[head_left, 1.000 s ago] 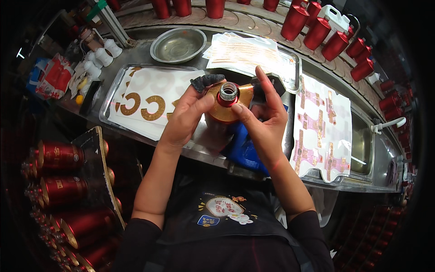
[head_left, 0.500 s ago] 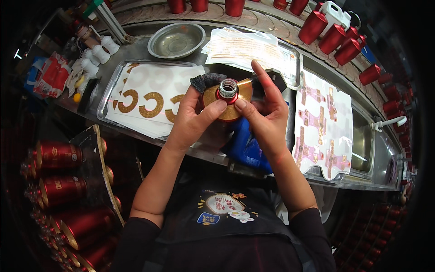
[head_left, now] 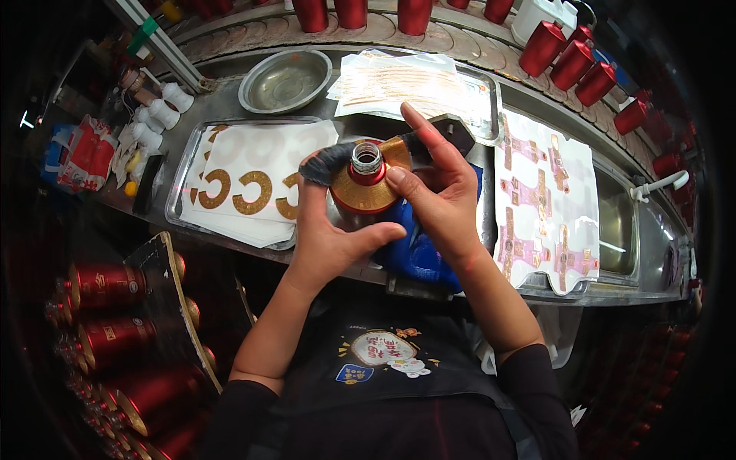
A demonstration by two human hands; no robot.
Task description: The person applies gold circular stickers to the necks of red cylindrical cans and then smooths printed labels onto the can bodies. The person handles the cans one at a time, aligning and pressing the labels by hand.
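Note:
A red bottle (head_left: pixel 362 201) with a bare, clear threaded glass neck stands upright between my two hands. A gold C-shaped decal (head_left: pixel 355 188) lies round its shoulder, and its right end lifts near my right fingers. My left hand (head_left: pixel 318 238) curls round the bottle's left side; dark wraps cover its fingers, and its thumb is stretched out below the shoulder. My right hand (head_left: pixel 441 195) presses its thumb on the gold decal beside the neck. Its index finger points up, while a dark-wrapped finger bends behind the decal's raised end. The bottle's lower part is partly hidden.
A metal tray (head_left: pixel 175 184) with sheets of gold C-shaped decals lies left. Behind are a metal bowl (head_left: pixel 285 83) and a sheet of strip decals (head_left: pixel 395 84). Pink-gold decal sheets (head_left: pixel 546 203) lie right, beside a sink (head_left: pixel 619 230). A blue container (head_left: pixel 425 253) stands near; red bottles line the conveyor (head_left: pixel 452 42).
My left thumb has come off the gold decal and dropped below the bottle's shoulder. The bottle and both hands sit slightly left and lower in view. My right thumb still presses beside the neck.

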